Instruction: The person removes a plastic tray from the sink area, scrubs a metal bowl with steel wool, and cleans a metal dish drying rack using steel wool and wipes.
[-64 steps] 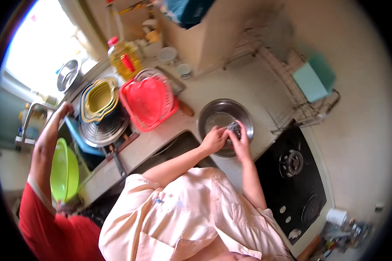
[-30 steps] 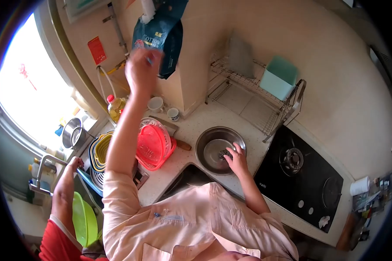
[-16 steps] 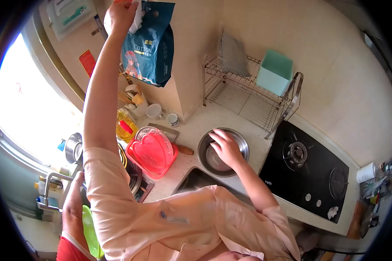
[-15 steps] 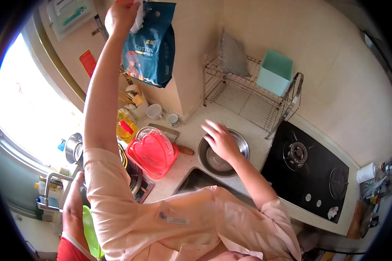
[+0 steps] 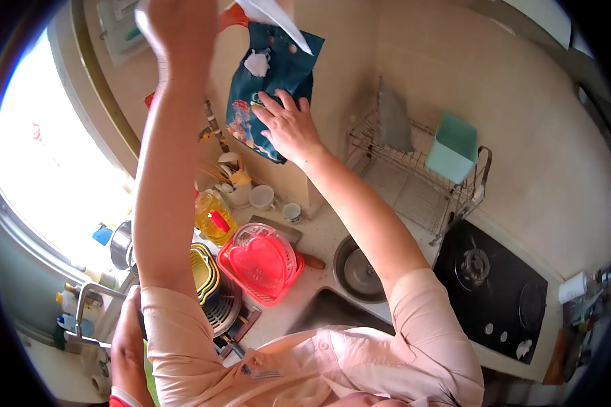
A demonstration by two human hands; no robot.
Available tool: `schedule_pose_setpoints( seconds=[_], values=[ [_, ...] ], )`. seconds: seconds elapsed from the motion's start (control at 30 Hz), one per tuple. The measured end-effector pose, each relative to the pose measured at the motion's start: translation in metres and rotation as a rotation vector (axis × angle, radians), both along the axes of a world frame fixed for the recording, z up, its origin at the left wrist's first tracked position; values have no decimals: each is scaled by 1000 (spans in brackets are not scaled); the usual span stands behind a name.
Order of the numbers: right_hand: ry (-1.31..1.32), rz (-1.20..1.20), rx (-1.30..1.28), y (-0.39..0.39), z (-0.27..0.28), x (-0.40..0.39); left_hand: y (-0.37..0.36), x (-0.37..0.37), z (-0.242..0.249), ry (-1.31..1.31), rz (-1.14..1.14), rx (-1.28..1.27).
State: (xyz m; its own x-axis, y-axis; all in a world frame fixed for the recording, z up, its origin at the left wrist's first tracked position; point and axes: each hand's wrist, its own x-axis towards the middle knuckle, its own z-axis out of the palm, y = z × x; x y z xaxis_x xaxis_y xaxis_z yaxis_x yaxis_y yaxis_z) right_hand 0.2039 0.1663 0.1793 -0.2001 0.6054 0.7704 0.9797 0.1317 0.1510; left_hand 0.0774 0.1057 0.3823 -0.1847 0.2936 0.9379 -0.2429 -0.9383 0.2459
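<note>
A dark teal bag (image 5: 244,102) marked as cotton hangs by the wall corner, with a tuft of white tissue (image 5: 256,62) poking from its front. My right hand (image 5: 288,125) lies against the bag's front, fingers spread. Raised at the top left, my left hand (image 5: 180,37) is blurred, and its fingertips are cut off by the frame. A loose white tissue (image 5: 278,22) hangs in the air beside it, above the bag, and appears to be in its grip. Where the fingers meet the tissue is out of view.
Below are red baskets (image 5: 261,268), an oil bottle (image 5: 214,220), a metal basin (image 5: 360,271) and a sink (image 5: 332,312). A wire rack (image 5: 414,163) holds a mint bin (image 5: 453,149); a black stove (image 5: 495,285) lies right. Another person's hand (image 5: 129,346) shows at lower left.
My right hand has moved from above the basin up to the bag's front. My left hand has come away from the bag with a white tissue. The view has shifted.
</note>
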Motion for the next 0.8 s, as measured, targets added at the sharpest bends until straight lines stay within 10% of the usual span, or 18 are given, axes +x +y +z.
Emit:
schedule_pose_setpoints(
  seconds=[0.07, 0.23, 0.43, 0.6, 0.8],
  values=[
    [32, 57, 51, 1, -6, 0, -19, -5, -20, 145, -303, 23],
    [306, 282, 205, -97, -77, 14, -35, 30, -131, 532, 208, -212],
    [586, -300, -592, -232, -283, 107, -1, 119, -322, 732, 229, -391],
    [641, -387, -1049, -262, -325, 128, 35, 175, -431, 1084, 397, -514],
    [931, -221, -822, -257, -279, 144, 42, 187, -482, 1297, 445, -549]
  ],
)
